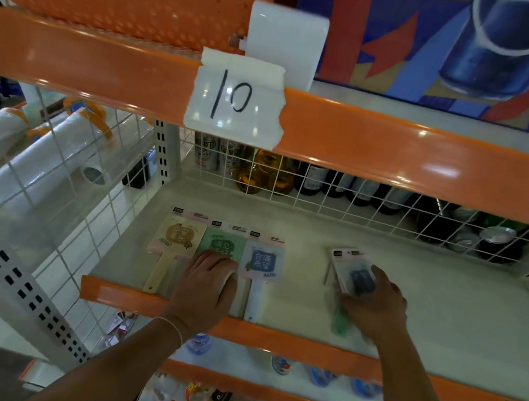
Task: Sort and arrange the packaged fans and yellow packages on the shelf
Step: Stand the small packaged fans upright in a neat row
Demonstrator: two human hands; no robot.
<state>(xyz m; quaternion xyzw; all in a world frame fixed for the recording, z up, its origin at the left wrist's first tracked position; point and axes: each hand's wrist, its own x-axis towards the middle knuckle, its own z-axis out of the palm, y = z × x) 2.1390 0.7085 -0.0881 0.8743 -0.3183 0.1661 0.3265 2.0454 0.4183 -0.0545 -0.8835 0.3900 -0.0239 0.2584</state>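
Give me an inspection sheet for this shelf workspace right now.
Surface: cream metal shelf with orange front lip.
Job's things: tan packaged fan, green packaged fan and blue packaged fan side by side; dark-blue packaged fan apart to the right.
Clutter: nothing seen.
Grippers: left hand rests on the green fan; right hand grips the dark-blue fan.
Cables: nothing seen.
Surroundings: white wire grid, bottles behind, handwritten "10" label.

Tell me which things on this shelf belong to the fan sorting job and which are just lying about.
Part of the job:
- tan fan, green fan under the left hand, blue fan, lying side by side
- packaged fan gripped by the right hand
- shelf

Just lying about:
- bottles and cans behind the wire grid
- taped label reading 10
- white rolls at left
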